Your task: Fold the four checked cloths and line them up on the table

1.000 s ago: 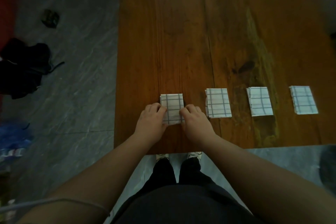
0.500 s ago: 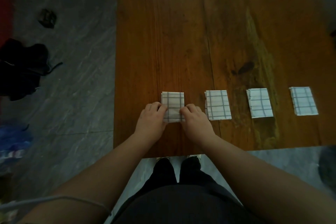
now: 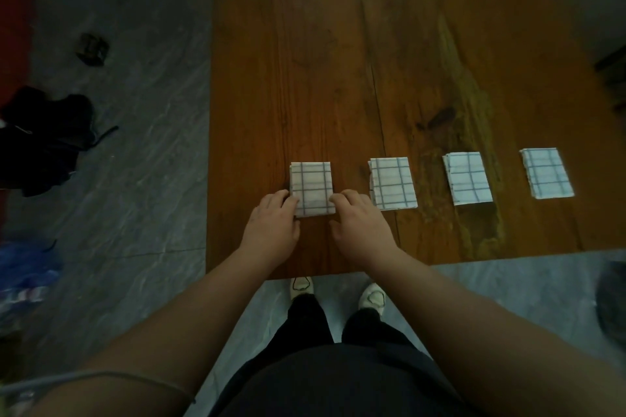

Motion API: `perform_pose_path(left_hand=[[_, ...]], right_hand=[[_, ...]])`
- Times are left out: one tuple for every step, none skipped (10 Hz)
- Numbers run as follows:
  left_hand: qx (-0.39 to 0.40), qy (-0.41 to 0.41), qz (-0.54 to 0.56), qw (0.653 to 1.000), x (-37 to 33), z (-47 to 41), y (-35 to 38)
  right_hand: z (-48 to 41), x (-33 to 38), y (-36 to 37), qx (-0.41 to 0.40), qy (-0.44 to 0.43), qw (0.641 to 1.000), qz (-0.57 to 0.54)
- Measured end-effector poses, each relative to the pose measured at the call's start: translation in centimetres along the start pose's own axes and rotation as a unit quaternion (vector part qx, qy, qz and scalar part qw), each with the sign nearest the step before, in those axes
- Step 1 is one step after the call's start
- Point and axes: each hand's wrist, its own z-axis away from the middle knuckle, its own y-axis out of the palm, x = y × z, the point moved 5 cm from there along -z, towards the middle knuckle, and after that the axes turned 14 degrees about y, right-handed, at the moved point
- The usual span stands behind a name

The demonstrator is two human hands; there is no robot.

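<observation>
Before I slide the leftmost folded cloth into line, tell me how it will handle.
The leftmost folded cloth is soft layered fabric, probably floppy and apt to unfold if lifted by one corner. Lying flat, it should not roll or tip. On the smooth wooden table it likely slides, though layers may shift.

We record a wooden table (image 3: 338, 44) of brown boards with dark knots and a pale worn streak. Left of the table lies a grey marbled floor (image 3: 145, 44) bearing a black heap (image 3: 44, 142), a small dark object (image 3: 91, 47) and something blue (image 3: 27, 264), blurred. A red surface (image 3: 13, 27) stands furthest left of the table. Lighting is dim.
</observation>
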Motion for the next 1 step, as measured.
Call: perform_pose_path(left_hand=[[0.01,-0.02,-0.001,1.0,-1.04,0.74,-0.15]], right_hand=[[1.3,-0.97,-1.24,-0.012,-0.007,1.0,0.014]])
